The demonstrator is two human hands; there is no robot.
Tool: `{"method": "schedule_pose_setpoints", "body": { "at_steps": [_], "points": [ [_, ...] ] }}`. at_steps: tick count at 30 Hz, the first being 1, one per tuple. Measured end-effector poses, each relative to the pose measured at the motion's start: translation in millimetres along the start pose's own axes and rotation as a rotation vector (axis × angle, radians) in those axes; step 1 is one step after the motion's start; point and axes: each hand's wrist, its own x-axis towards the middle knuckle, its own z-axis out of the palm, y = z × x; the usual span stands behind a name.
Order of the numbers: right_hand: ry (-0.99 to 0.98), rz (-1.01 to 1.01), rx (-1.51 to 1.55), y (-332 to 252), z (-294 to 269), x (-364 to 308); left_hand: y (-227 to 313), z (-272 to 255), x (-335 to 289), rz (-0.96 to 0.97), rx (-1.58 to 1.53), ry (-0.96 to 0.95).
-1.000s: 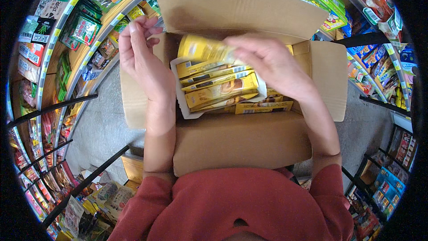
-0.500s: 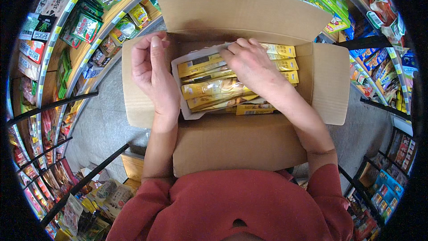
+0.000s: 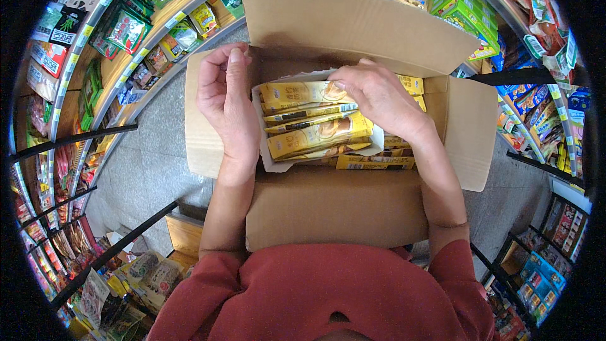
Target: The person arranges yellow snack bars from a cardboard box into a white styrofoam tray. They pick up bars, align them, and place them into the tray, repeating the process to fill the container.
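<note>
Inside an open brown cardboard carton (image 3: 341, 211) sits a white inner tray (image 3: 265, 151) full of long, slim yellow packets (image 3: 322, 136). My right hand (image 3: 385, 98) is over the tray's far right part, thumb and fingers closed on the right end of a yellow packet (image 3: 297, 93) that lies along the far side. My palm hides the packets beneath it. Above the carton's left edge, beside the tray, I hold my left hand (image 3: 227, 104) with fingers curled and thumb against them. Whether anything is pinched there cannot be made out.
More yellow packets (image 3: 375, 162) lie in the carton outside the tray, at the near right. Carton flaps (image 3: 473, 132) stick out on all sides. Shelves of bagged snacks (image 3: 126, 31) curve round the left, and green boxes (image 3: 464, 9) are stacked at the far right. Grey floor (image 3: 158, 145) shows between.
My right hand has shifted right and slightly nearer, and a yellow packet now lies flat across the tray's far side under its fingers. The left hand keeps its curled pose; the view has shifted slightly.
</note>
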Motion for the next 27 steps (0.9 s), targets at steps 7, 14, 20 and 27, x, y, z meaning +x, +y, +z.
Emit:
{"method": "schedule_pose_setpoints", "body": {
  "at_steps": [7, 14, 20, 27],
  "points": [
    [0.001, -0.004, 0.114, -6, 8, 6, -2, 0, -1, -0.02, -0.002, -0.016],
    [0.396, 0.009, 0.032, 1, 3, 3, -6, -2, -1, -0.05, -0.017, -0.036],
    [0.084, -0.073, 0.067, -15, 6, -12, -7, -1, -1, -0.053, 0.028, -0.04],
    [0.06, -0.243, -0.286, -24, 50, -23, -4, 5, -6, -0.008, 0.089, -0.111]
  ]
}}
